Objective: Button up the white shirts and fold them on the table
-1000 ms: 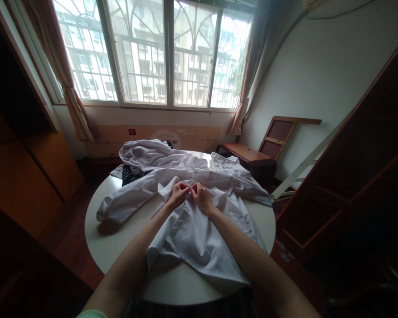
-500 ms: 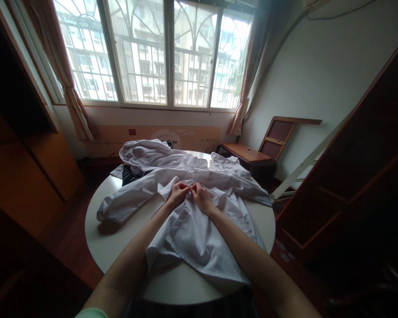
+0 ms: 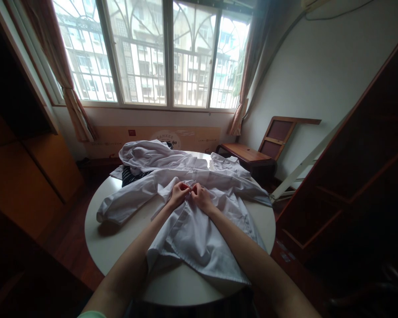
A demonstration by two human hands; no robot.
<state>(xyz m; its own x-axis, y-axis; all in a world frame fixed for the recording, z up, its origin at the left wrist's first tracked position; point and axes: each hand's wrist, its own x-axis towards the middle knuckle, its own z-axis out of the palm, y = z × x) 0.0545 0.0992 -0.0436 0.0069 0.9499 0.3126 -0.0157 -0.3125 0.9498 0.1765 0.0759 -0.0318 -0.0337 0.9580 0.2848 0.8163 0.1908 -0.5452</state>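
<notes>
A white shirt (image 3: 199, 238) lies spread over a round white table (image 3: 106, 243), one sleeve stretched to the left. My left hand (image 3: 178, 194) and my right hand (image 3: 202, 198) meet at the shirt's front opening near its middle. Both pinch the fabric edges with closed fingers, the fingertips almost touching each other. What lies between the fingertips is too small to make out. A second white garment (image 3: 149, 155) is bunched at the table's far side, with a dark striped cloth (image 3: 131, 175) under it.
A barred window (image 3: 152, 53) with curtains fills the far wall. A low wooden bench (image 3: 247, 154) and a leaning wooden frame (image 3: 278, 132) stand at the right. Dark wooden cabinets flank both sides. Red-brown floor surrounds the table.
</notes>
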